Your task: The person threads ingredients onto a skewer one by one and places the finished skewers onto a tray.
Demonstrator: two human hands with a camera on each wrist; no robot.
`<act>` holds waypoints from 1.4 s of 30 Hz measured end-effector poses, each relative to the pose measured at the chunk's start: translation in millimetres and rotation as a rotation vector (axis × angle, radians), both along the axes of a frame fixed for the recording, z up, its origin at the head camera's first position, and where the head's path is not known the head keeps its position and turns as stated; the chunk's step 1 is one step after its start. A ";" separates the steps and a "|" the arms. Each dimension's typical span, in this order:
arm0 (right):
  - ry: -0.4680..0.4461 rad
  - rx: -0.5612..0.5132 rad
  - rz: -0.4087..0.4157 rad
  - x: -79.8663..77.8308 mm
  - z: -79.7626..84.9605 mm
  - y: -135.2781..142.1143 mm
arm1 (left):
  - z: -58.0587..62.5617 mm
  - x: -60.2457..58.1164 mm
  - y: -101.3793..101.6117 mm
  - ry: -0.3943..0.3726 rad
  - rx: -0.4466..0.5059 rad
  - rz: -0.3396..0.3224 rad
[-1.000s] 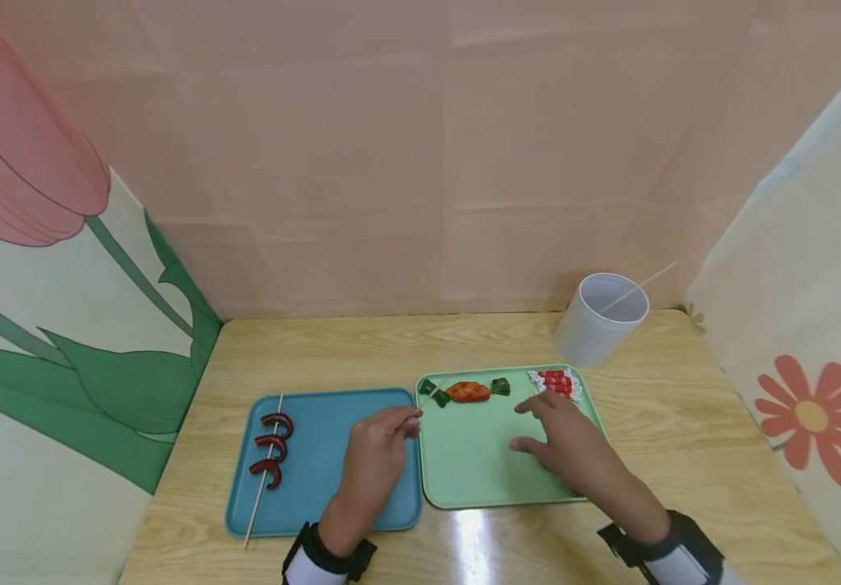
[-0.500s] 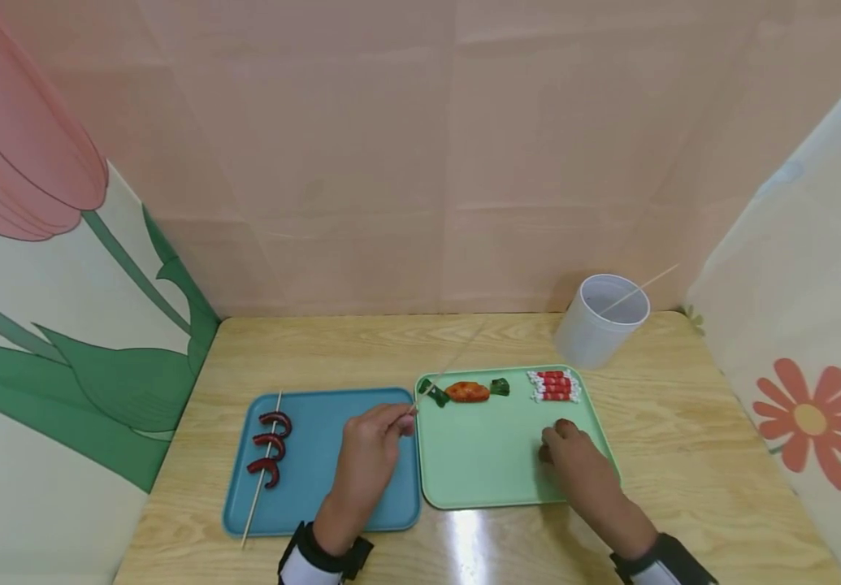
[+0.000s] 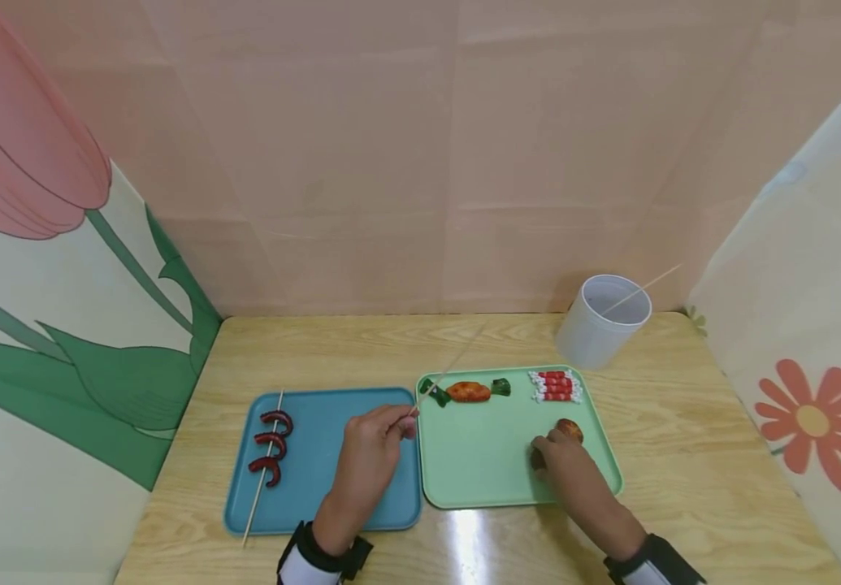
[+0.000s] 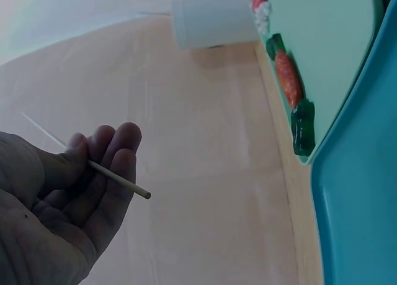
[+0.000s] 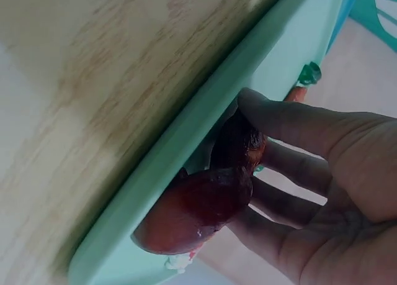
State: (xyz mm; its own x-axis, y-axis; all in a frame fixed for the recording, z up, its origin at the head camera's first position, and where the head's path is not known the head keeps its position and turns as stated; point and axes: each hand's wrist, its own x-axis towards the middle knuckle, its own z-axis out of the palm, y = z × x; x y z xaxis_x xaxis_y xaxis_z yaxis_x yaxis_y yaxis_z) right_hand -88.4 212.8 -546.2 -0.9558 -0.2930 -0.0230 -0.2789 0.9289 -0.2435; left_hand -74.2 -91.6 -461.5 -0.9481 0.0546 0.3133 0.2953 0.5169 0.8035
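My left hand pinches a thin wooden skewer between thumb and fingers, above where the two trays meet; its blunt end sticks out past the fingers in the left wrist view. Over the right part of the green tray, my right hand pinches a dark brown, glossy food piece. A larger reddish-brown, shiny piece lies right against it in the right wrist view. The head view shows a brown rounded piece just beyond the fingers.
The blue tray at left bears a skewer with curled sausages. Along the green tray's back lie green pieces, an orange-red piece and red-and-white rolls. A white cup with one skewer stands behind.
My right hand has come back from the red-and-white rolls, down to the tray's right part, and now pinches a brown piece. The left hand's skewer has barely moved.
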 end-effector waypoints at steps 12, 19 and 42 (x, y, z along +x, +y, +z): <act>0.040 0.025 0.003 -0.9 -2.6 -5.0 | -0.9 1.4 -2.8 -0.015 -0.001 -0.004; -0.005 -0.197 -0.045 -10.6 2.2 -4.6 | 1.5 2.1 -4.3 -0.046 -0.016 -0.007; -0.100 -1.537 0.163 -33.2 121.5 -20.6 | -12.5 7.9 -7.5 -0.026 -0.220 -0.060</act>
